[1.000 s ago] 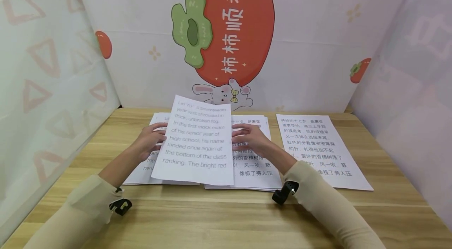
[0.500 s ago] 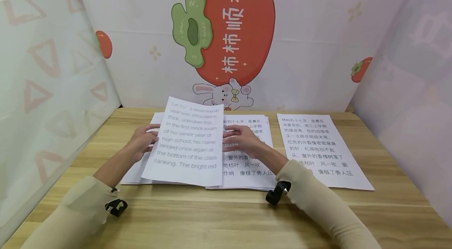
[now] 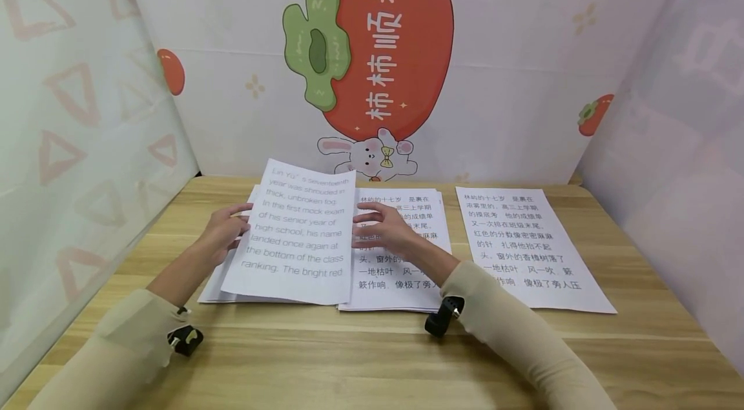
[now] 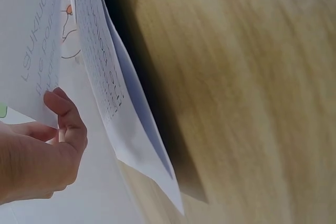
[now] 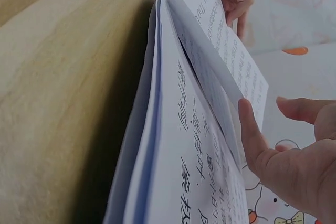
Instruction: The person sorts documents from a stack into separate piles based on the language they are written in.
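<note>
A printed English sheet [image 3: 296, 235] is held tilted above a paper stack [image 3: 216, 287] at the table's left. At its left edge, my left hand [image 3: 219, 231] pinches the paper; in the left wrist view, the fingertips of this left hand [image 4: 50, 156] lie at the sheet's corner. My right hand [image 3: 389, 229] is at the opposite edge, over a middle stack of Chinese-text pages [image 3: 401, 294]. The right wrist view shows this right hand [image 5: 294, 156] with spread digits, one fingertip against the edge of the raised sheet [image 5: 210, 45].
A further sheet of Chinese text [image 3: 523, 235] lies on the right of the wooden table [image 3: 360, 358]. Printed cloth [image 3: 494, 106] hangs behind, and pale side panels [image 3: 668, 158] flank the table. A black wrist device [image 3: 444, 316] sits by the right sleeve.
Both hands and the English sheet have shifted left, so the sheet now lies over the left stack and more of the middle stack shows. The far right sheet stays where it was.
</note>
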Demonstrator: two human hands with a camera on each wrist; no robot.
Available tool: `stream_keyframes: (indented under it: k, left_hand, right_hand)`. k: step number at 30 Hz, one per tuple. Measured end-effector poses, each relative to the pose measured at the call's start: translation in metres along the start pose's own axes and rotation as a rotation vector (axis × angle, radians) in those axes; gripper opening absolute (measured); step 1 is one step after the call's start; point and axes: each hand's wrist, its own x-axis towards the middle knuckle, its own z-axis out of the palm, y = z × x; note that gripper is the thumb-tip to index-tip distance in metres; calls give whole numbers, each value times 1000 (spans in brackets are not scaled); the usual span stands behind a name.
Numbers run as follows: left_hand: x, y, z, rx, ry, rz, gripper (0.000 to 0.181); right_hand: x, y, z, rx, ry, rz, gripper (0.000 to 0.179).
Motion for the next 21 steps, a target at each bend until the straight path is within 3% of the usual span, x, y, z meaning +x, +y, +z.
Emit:
stream_keyframes:
  k: [7, 14, 21]
  left_hand:
    - [3, -3, -5, -14, 35, -16, 63]
    - [1, -6, -11, -21, 26, -6, 60]
    - [2, -8, -13, -20, 46, -36, 57]
  right_hand:
    - [3, -1, 9, 7, -34, -3, 75]
    - [5, -2, 17, 5, -94, 16, 79]
    - [6, -2, 20, -27, -137, 46, 85]
